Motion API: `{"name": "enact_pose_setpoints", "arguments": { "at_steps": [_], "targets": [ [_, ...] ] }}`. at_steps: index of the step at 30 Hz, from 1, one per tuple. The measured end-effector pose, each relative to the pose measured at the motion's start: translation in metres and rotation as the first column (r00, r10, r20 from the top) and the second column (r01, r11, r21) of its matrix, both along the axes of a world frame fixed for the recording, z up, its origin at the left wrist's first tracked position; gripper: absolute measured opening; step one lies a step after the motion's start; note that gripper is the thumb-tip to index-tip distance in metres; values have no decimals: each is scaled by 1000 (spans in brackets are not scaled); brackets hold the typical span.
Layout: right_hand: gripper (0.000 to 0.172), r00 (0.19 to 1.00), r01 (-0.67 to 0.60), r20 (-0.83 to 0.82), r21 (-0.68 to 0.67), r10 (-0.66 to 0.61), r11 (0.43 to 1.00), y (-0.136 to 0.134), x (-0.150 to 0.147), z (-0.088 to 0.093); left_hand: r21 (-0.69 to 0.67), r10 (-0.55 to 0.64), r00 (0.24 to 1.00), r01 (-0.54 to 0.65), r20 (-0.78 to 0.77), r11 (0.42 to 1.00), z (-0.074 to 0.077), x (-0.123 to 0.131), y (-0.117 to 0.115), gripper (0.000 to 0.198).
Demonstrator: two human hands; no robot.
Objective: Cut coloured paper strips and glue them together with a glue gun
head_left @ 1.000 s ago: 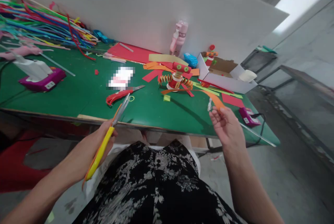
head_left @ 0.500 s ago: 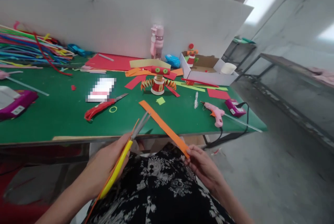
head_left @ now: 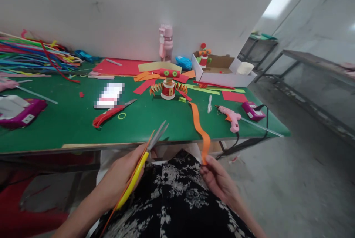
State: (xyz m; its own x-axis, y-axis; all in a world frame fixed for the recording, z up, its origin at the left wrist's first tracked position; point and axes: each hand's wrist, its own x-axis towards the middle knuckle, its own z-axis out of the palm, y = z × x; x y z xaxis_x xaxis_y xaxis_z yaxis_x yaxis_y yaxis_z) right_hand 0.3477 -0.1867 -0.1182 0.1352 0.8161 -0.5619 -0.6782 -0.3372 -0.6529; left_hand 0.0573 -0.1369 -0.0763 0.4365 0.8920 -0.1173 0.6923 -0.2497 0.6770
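R hand (head_left: 215, 177) fingers're pinching nr end of long, wavy orange paper strip (head_left: 199, 128) reaching over green tabletop (head_left: 155, 114); L hand (head_left: 123, 171) fingers're gripping yellow-handled metal scissors (head_left: 142, 162). Strip's prob. handling light, floppy; ends're offering best hold.

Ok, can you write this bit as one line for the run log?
left hand: scissors, thin orange strip | right hand: wide orange strip, wavy | table: paper figure upright, glue gun lying

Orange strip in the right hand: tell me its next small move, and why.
Probably straighten the strip with the right hand: it bends in a wave, its far end is unheld, and the scissors in the left hand stand apart from it.
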Motion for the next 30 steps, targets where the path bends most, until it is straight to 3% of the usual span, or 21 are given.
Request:
{"name": "enact_pose_setpoints", "arguments": {
  "at_steps": [3,6,10,16,21,30],
  "targets": [
    [40,935,-354,-16,-20,353,935,26,-32,3,-16,-3,1000,3,-7,1000,-3,0,-1,49],
    [40,833,-553,17,16,553,833,49,-61,5,-30,9,999,-10,-41,999,-4,-7,-5,50],
    [41,861,-508,12,96,509,856,64,-93,4,-36,41,994,-45,-100,998,0,-23,-17,55],
    [42,882,-467,-12,97,470,879,63,-110,2,-239,41,989,-75,-144,968,-1,-44,-33,55],
    [41,880,-475,21,65,474,878,64,-110,2,-326,-8,991,-38,-137,945,-2,-39,-40,59],
    [33,859,-512,51,36,510,859,65,-114,-3,-330,-45,976,-29,-213,944,-1,-26,-37,69]
  ]
}}
